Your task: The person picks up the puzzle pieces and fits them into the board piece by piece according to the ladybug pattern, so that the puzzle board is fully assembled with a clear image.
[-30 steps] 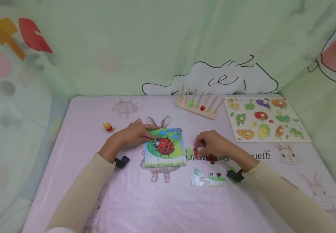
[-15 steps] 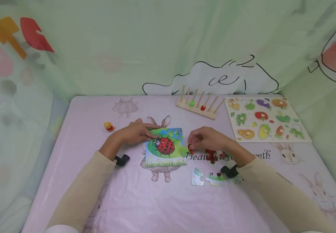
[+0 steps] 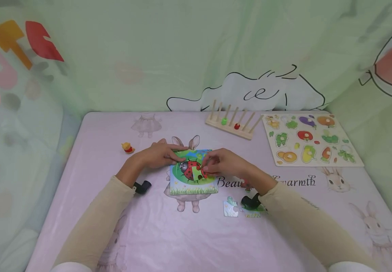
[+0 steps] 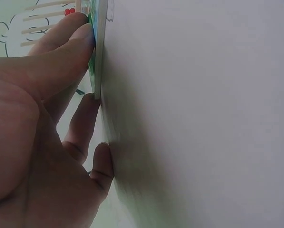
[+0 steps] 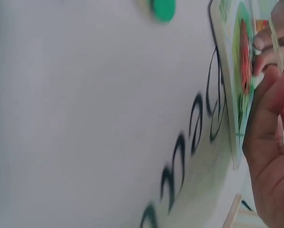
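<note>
A ladybird puzzle board (image 3: 192, 188) lies at the middle of the table. My left hand (image 3: 158, 155) rests at its upper left, fingers stretched onto the board; the left wrist view shows the thumb and a finger on its face and other fingers near its edge (image 4: 99, 57). Over the right half of the picture, my right hand (image 3: 226, 162) pinches a red and green jigsaw piece (image 3: 197, 173) between thumb and fingertips. The right wrist view shows this piece edge-on, raised above the board. Part of the printed ladybird is hidden behind the piece.
Loose jigsaw pieces lie right of the board, among them a pale one (image 3: 230, 209); others are partly hidden under the right wrist. Behind stand a wooden peg rack (image 3: 230, 129) and, at right, a vegetable puzzle board (image 3: 286, 163). A small bear figure (image 3: 127, 148) sits left.
My right hand has carried the jigsaw piece leftward from the table beside the board to over the ladybird picture. The left hand has stayed in place on the board.
</note>
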The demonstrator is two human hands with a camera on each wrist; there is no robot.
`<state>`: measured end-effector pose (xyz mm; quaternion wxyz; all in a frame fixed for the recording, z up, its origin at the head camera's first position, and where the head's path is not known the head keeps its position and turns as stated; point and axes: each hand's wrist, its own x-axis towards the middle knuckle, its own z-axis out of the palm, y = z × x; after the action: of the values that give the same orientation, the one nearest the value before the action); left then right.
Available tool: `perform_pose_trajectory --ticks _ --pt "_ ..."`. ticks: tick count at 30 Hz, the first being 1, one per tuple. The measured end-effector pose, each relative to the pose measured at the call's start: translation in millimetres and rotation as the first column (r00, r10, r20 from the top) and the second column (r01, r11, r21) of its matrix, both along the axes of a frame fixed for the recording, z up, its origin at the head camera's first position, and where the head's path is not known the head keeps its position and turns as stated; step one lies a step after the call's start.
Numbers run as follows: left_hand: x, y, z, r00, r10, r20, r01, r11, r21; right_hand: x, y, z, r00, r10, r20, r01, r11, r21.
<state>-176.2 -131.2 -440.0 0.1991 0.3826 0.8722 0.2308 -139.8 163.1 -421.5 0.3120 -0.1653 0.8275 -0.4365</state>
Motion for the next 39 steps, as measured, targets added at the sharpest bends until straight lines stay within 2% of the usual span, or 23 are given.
perform_pose_trajectory --ticks 12,18,27,32,35,39 --pt "0.1 -0.7 -1.7 1.0 0.014 0.013 -0.014 1.0 -0.001 3.6 -19 1.9 0.996 -0.067 0.061 0.067 0.998 0.007" --pt "0.5 -0.7 -1.6 1.0 0.006 0.004 -0.006 1.0 0.001 5.4 -33 5.6 0.982 -0.124 0.142 0.125 0.992 0.002" --pt "1.2 -0.6 -3.1 1.0 0.016 0.019 -0.016 1.0 0.0 6.0 -48 2.7 0.971 -0.179 0.159 0.178 0.984 0.026" --pt "1.9 0.1 -1.6 0.999 0.016 0.028 -0.016 1.0 -0.005 5.6 -56 1.7 0.955 -0.221 0.198 0.219 0.975 0.03" --pt "2.1 0.2 -0.6 0.999 0.019 0.037 -0.019 1.0 -0.004 5.7 -60 1.5 0.954 -0.24 0.178 0.233 0.971 0.06" --pt "2.0 -0.1 -0.7 0.999 0.02 0.043 -0.02 1.0 0.002 5.5 -63 -1.0 0.964 -0.247 0.104 0.234 0.965 0.119"
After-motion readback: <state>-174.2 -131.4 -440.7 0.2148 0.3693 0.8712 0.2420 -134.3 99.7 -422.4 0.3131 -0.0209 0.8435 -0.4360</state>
